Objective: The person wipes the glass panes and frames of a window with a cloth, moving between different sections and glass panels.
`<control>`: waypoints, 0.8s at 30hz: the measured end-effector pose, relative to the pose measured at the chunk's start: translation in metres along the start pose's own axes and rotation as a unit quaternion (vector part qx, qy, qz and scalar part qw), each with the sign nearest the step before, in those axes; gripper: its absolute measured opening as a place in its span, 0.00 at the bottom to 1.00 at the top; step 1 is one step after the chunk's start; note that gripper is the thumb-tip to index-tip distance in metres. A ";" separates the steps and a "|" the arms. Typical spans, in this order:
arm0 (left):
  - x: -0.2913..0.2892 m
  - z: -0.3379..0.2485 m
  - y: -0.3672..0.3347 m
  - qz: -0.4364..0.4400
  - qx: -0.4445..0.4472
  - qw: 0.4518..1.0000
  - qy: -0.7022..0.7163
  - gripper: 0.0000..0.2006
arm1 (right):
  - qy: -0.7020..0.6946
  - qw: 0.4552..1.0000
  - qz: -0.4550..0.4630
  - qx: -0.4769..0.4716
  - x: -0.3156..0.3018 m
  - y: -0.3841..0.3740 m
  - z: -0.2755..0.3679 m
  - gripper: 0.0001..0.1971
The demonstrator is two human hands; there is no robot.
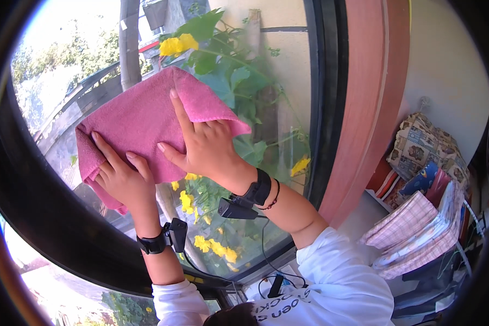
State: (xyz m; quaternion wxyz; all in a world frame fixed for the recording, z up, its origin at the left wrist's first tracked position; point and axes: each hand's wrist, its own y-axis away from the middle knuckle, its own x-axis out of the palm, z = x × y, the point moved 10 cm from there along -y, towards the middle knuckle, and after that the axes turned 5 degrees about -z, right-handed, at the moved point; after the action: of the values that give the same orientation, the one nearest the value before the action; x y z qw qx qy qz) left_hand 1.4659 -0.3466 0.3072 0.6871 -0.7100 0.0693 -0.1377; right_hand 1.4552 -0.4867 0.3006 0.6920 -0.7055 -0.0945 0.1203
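Note:
A pink cloth is spread in front of the window pane, held up in both hands. My left hand grips its lower left part, with the index finger and thumb on the surface and the other fingers bent at the edge. Higher up, my right hand has hold of the right part. Its index finger points up along the fabric and its thumb sticks out to the left, while the remaining fingers curl at a folded edge. The cloth's far side is hidden, so I cannot tell how firmly it touches the glass.
A dark window frame and a reddish-brown post border the pane on the right. Yellow flowers and leaves show through it. Black wrist straps trail cables. Checked fabric and a patterned bag are at the right.

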 end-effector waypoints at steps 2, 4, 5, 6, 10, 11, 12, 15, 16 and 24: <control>0.003 -0.029 -0.004 -0.017 0.021 1.000 0.005 0.30 | 0.003 0.998 -0.052 -0.031 -0.015 -0.002 -0.021 0.39; 0.011 -0.064 -0.003 -0.026 0.036 0.999 0.011 0.29 | 0.030 0.999 0.025 0.019 -0.018 -0.001 -0.061 0.41; 0.015 -0.081 -0.005 -0.026 0.044 0.998 0.022 0.29 | 0.044 0.998 0.041 0.034 -0.019 0.000 -0.079 0.41; 0.015 -0.099 -0.009 -0.031 0.051 0.998 0.034 0.29 | 0.064 0.996 0.044 0.035 -0.027 -0.002 -0.094 0.41; 0.033 -0.148 -0.006 0.024 0.037 0.997 0.060 0.31 | 0.125 0.989 0.070 0.050 -0.047 -0.001 -0.142 0.41; 0.034 -0.162 -0.007 0.028 0.040 0.996 0.081 0.31 | 0.134 0.988 0.057 0.044 -0.057 -0.004 -0.152 0.41; 0.042 -0.179 0.000 0.042 0.042 0.993 0.105 0.32 | 0.147 0.987 0.054 0.045 -0.064 0.003 -0.168 0.41; 0.055 -0.213 0.018 0.088 0.047 0.981 0.166 0.32 | 0.172 0.982 0.051 0.056 -0.076 0.024 -0.197 0.40; 0.058 -0.221 0.024 0.121 0.043 0.976 0.176 0.31 | 0.184 0.981 0.039 0.048 -0.083 0.028 -0.198 0.40; 0.040 -0.236 0.095 0.123 0.104 0.964 0.214 0.22 | 0.213 0.965 0.079 0.127 -0.081 0.094 -0.202 0.40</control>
State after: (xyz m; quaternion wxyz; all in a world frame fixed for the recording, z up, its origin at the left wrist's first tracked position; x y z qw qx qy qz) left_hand 1.4444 -0.5888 0.2205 0.7377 -0.5751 0.2864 -0.2074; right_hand 1.4354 -0.7062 0.2127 0.7684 -0.6263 0.1272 0.0321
